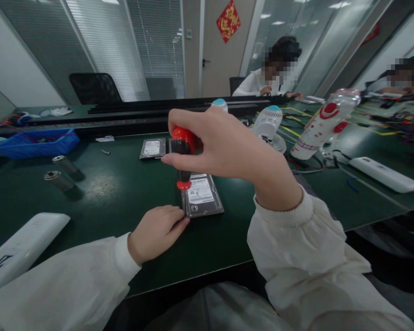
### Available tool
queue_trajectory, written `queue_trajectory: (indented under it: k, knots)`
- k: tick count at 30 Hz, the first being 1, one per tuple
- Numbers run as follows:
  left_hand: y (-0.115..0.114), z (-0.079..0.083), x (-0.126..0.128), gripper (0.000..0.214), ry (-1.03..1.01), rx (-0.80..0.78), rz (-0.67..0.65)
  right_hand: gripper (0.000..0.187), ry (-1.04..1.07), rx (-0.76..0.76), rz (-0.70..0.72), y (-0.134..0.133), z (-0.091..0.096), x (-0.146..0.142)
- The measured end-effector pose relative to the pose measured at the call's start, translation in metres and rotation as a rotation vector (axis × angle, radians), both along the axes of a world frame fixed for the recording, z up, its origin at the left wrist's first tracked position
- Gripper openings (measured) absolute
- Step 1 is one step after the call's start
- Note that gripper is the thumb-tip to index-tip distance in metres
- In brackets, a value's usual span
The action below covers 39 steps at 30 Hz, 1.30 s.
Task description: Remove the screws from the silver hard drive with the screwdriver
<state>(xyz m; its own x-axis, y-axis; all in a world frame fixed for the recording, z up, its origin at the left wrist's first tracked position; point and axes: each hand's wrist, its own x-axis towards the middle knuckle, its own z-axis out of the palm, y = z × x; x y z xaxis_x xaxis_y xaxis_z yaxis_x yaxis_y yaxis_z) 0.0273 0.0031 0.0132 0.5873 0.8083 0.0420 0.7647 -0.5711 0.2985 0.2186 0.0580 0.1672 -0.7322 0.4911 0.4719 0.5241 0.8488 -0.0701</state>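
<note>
at the far left edge a white flat device (20,248) lies on the dark green table (117,202), near the person's left sleeve. behind it, toward the far side, a blue tray (34,142) sits by the black rail. two short metal cylinders (59,180) lie on their sides between the tray and the middle of the table, just beside each other.

the left hand (157,232) rests on the table with its fingers curled narrow. its fingertips touch the near left corner of the hard drive (203,195); whether they pinch that corner or only lean on it cannot be told. the hard drive lies flat, label up, in the middle of the table right in front of the person. a second hard drive (153,148) lies flat farther back, well apart from the first.

the screwdriver (182,151), red and black in the handle, stands upright over the far left part of the hard drive, and its tip is hidden. the right hand (221,147) is closed around the top of the handle from the right, thumb and forefinger wrapped about it.

to the right stand a small white fan (269,124) and a tilted white and red bottle (322,124). another white flat device (386,174) lies beyond them. two other people sit at the far side.
</note>
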Motion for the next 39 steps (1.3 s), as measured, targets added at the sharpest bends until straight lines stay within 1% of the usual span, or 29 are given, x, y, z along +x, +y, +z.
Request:
queue_trajectory:
  k: [4,7,10,15,18,21,23,25,28,30,34,37,39]
  knots:
    - [0.0007,0.0007,0.0010,0.035,0.003,-0.004,0.000,0.020,-0.027,-0.087,0.108,0.0003,0.0021,0.0039]
    - [0.0010,0.0008,0.0016,0.036,0.014,-0.003,0.003,0.025,-0.035,-0.115,0.184,-0.0001,0.0028,0.0049]
    - [0.0011,0.0003,0.0016,0.035,0.016,0.005,0.004,0.030,-0.032,-0.108,0.178,-0.0012,0.0017,0.0032]
    - [0.0018,-0.0011,0.0009,0.034,0.016,0.011,-0.001,0.028,-0.011,-0.032,0.134,-0.0024,-0.0001,0.0009]
    - [0.0021,-0.0016,0.0005,0.035,0.024,0.011,0.003,0.021,-0.012,-0.025,0.172,-0.0024,0.0010,0.0026]
    - [0.0014,-0.0013,0.0002,0.035,0.021,0.015,-0.002,0.027,-0.006,-0.051,0.204,-0.0028,0.0023,0.0034]
    - [0.0008,-0.0009,0.0000,0.035,0.016,0.021,-0.008,0.029,0.009,-0.063,0.176,-0.0033,0.0025,0.0025]
    - [0.0005,-0.0007,-0.0001,0.035,0.015,0.026,-0.008,0.028,0.026,-0.057,0.108,-0.0036,0.0021,0.0012]
    - [0.0008,-0.0008,-0.0001,0.035,0.024,0.027,-0.003,0.020,0.038,-0.046,0.018,-0.0039,0.0018,0.0005]
    - [0.0012,-0.0010,-0.0001,0.035,0.024,0.026,-0.004,0.019,0.025,-0.063,0.018,-0.0041,0.0025,0.0014]
    - [0.0012,-0.0011,-0.0003,0.034,0.013,0.025,-0.012,0.020,-0.007,-0.104,0.078,-0.0051,0.0040,0.0033]
    - [0.0008,-0.0005,-0.0002,0.034,0.015,0.024,-0.007,0.026,0.006,-0.082,0.052,-0.0048,0.0029,0.0034]
    - [0.0008,0.0001,0.0001,0.034,0.016,0.019,-0.004,0.025,0.016,-0.058,0.036,-0.0041,0.0015,0.0030]
